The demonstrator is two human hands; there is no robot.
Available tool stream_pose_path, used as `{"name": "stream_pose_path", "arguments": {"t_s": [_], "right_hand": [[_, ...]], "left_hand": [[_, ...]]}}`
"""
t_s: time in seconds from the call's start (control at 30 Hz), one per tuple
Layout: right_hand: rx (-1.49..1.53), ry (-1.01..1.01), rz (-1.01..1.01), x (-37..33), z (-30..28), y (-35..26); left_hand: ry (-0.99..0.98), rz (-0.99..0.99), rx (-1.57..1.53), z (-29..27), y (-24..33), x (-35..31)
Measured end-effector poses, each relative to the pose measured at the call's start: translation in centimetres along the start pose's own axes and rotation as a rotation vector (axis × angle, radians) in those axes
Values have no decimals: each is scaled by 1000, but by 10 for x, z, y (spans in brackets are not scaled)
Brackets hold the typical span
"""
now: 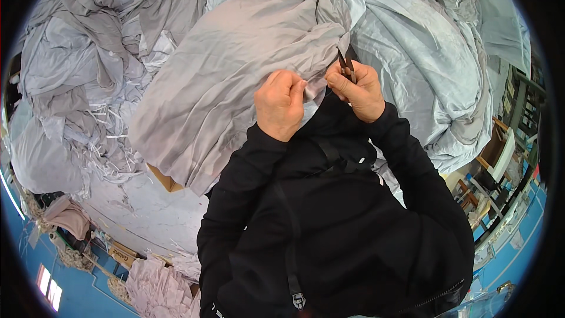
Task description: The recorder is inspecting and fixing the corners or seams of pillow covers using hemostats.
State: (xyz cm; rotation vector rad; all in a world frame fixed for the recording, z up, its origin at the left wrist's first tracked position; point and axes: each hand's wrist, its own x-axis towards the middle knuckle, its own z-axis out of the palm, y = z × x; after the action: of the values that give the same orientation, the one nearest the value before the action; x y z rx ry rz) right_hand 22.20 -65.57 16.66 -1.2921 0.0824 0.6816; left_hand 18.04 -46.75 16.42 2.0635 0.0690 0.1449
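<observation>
A large grey cloth [235,65] lies bunched in front of me, its near edge running up to my hands. My left hand [279,105] is closed, thumb against the curled fingers, pinching the cloth's edge. Close by on the right, my right hand [360,93] is closed around small dark thread snips [346,68]. Their blades point away from me. Its thumb and forefinger also meet near the cloth edge; whether they grip the cloth I cannot tell. A short stretch of the edge shows between the two hands.
Light blue-grey cloth [418,65] is piled at the right. Darker grey cloth [88,0] and several white strips [109,147] heap at the left. A white tabletop [141,212] shows at the lower left, with pink cloth [159,288] below. Wooden furniture [494,147] stands at far right.
</observation>
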Motion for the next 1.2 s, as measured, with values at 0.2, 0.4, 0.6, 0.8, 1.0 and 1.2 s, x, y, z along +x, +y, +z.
{"name": "stream_pose_path", "arguments": {"t_s": [0.2,0.4,0.6,0.8,1.0,1.2], "right_hand": [[-417,-33,-252,9,7,18],[-657,-111,-445,10,13,20],[-746,-147,-561,-3,38,-5],[-969,-200,-645,-20,61,-33],[-1101,-175,-705,-27,72,-30],[-1207,-150,-822,-27,79,-30]], "left_hand": [[6,-151,-133,-15,0,-13],[110,-369,-412,-44,6,-37],[219,-278,-325,-51,3,-53],[237,-163,-183,-51,3,-70],[255,-136,-187,-51,5,-73],[245,-120,-180,-50,3,-73]]}}
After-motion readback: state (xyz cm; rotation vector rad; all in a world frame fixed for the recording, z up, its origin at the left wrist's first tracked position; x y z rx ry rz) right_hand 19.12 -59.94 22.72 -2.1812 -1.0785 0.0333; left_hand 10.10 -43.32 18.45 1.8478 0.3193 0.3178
